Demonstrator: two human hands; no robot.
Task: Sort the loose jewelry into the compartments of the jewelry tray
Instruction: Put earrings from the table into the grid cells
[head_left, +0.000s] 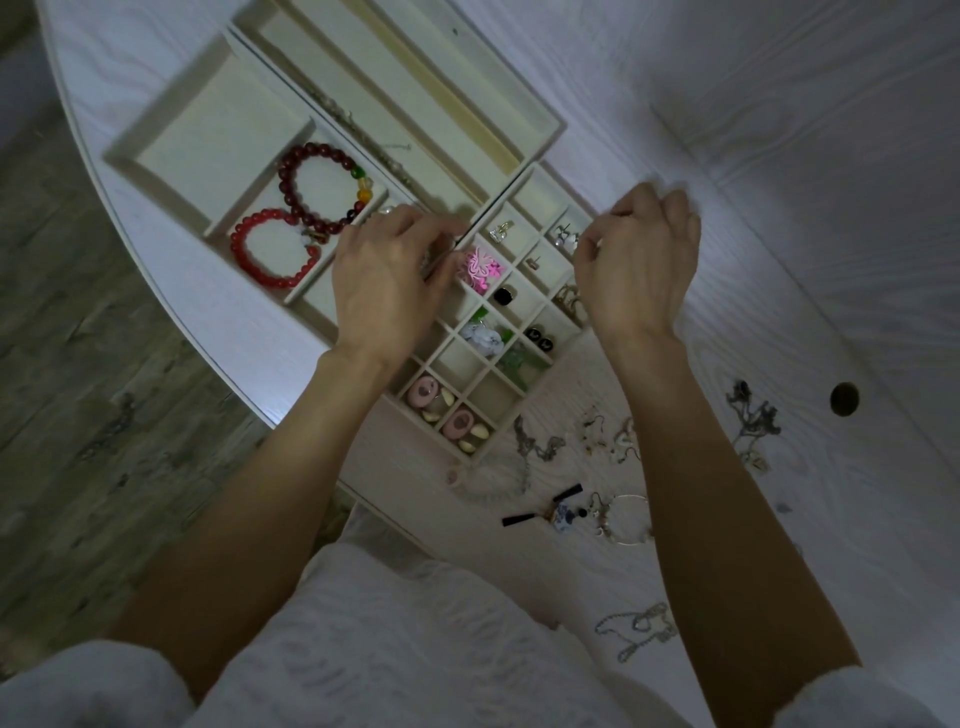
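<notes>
The cream jewelry tray lies on the white table, with large compartments on the left and a grid of small ones on the right. Two red bead bracelets fill one large compartment. A pink ornament, earrings and pink oval pieces lie in small cells. My left hand hovers over the middle of the tray, fingertips pinched on something small and mostly hidden. Over the grid's right edge, my right hand has curled fingers pinching a tiny glinting piece.
Loose jewelry lies on the table near the tray's lower right: thin chains, hook earrings, a dark chain cluster, a blue-and-black tassel piece, a hoop and a bead chain. A round cable hole is at right. The table edge curves left.
</notes>
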